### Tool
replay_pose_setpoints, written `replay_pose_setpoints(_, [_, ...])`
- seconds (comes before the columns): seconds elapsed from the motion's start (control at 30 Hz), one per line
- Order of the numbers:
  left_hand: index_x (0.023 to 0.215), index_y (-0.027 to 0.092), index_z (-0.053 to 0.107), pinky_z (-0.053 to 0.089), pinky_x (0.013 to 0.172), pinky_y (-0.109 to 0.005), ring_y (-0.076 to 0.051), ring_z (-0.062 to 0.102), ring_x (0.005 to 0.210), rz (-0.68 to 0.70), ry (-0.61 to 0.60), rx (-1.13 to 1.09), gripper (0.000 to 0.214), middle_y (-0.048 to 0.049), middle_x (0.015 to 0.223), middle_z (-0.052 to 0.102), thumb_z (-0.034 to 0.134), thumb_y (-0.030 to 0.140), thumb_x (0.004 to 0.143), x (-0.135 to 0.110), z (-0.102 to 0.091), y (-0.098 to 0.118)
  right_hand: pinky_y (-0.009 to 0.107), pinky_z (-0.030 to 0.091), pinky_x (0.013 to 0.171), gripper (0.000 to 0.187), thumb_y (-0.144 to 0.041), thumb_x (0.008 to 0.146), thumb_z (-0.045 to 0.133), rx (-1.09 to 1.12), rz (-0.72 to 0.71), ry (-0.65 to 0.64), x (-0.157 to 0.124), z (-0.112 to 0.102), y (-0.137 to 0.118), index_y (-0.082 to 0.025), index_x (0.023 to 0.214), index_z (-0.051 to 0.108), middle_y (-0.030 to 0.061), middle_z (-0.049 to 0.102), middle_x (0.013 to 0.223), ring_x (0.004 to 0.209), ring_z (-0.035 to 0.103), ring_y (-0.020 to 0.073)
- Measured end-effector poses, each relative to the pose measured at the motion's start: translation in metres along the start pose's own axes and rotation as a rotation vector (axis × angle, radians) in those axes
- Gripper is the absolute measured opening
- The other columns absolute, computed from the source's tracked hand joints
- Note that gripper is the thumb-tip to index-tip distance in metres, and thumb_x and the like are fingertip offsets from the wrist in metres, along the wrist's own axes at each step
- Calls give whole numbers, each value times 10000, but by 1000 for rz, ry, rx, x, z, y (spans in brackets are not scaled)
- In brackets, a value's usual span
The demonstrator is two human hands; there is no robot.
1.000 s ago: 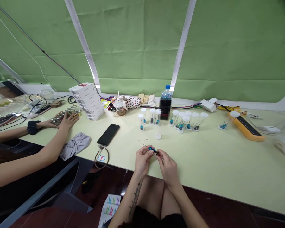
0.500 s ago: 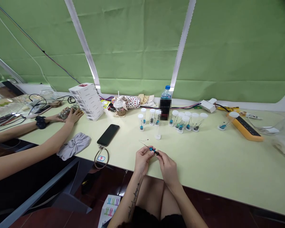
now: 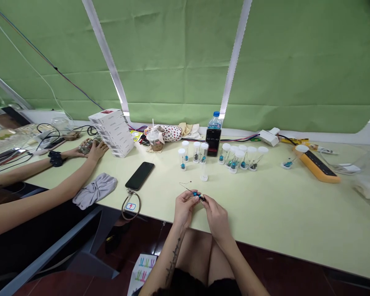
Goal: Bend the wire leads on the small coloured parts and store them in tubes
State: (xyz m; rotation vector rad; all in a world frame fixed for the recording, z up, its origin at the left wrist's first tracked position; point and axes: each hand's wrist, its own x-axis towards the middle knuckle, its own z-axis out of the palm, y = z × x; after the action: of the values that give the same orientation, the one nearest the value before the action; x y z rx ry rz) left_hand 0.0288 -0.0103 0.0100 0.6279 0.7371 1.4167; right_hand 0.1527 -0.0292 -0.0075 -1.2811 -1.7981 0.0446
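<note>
Just over the table's front edge, my left hand [image 3: 183,206] pinches a small blue-and-black piece [image 3: 197,195] between thumb and fingers. From it a thin dark wire or cord [image 3: 186,187] sticks out up and to the left, with a tiny dark knob at one end. My right hand [image 3: 216,214] closes its fingertips on the right end of the same piece. Its exact kind is too small to make out. Beyond my hands stands a clear tube [image 3: 204,173]. Behind it are several white-capped tubes [image 3: 233,161] with small blue or dark items inside.
A phone [image 3: 213,139] with timer digits leans before a bottle. Another phone [image 3: 140,176] with a ring strap lies left, near a grey cloth bow [image 3: 96,190] and stacked white boxes [image 3: 112,133]. A co-worker's hands [image 3: 97,150] work there. An orange power strip [image 3: 320,166] lies right.
Both my hands keep almost the same pinch on the small piece, with only a slight shift. The upright phone's display, blurred earlier, now shows digits.
</note>
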Motion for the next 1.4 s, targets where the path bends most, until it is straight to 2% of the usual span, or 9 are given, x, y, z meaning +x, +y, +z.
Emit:
replay_pose_setpoints(0.17, [867,130,683,494,729,-241,-120,635,733,0,19,-23,261,-73,879,697,768,146,621,2,-1,-1,315,547,725,330,-319,941,397,16,14,15,2,-3,-4,-147,1196,517,117,683,1001,864,670,199])
replay_pose_setpoints(0.43, [848,125,689,499,743,-241,-132,637,783,-20,-14,-25,255,-74,886,695,775,132,608,3,-2,-2,305,539,710,208,-255,937,394,50,19,47,-1,-2,-2,-171,1018,566,81,690,909,803,668,178])
replay_pose_setpoints(0.97, [867,128,690,491,749,-239,-131,635,783,-29,-22,7,242,-75,880,694,755,129,633,1,-1,0,295,543,704,252,-283,949,380,11,15,44,-2,-1,0,-160,1055,573,90,702,930,805,679,178])
replay_pose_setpoints(1.2, [839,135,687,496,738,-233,-126,635,779,-5,15,-35,232,-67,878,692,765,128,622,1,0,-1,311,553,738,292,-286,948,375,15,-15,53,-1,1,0,-155,1142,549,113,690,997,861,676,192])
replay_pose_setpoints(1.4, [831,125,688,503,727,-238,-134,633,778,-9,10,-23,251,-77,882,688,784,142,599,1,0,-1,293,552,699,256,-275,948,365,38,13,71,0,-2,-3,-167,1053,573,89,702,916,793,683,178])
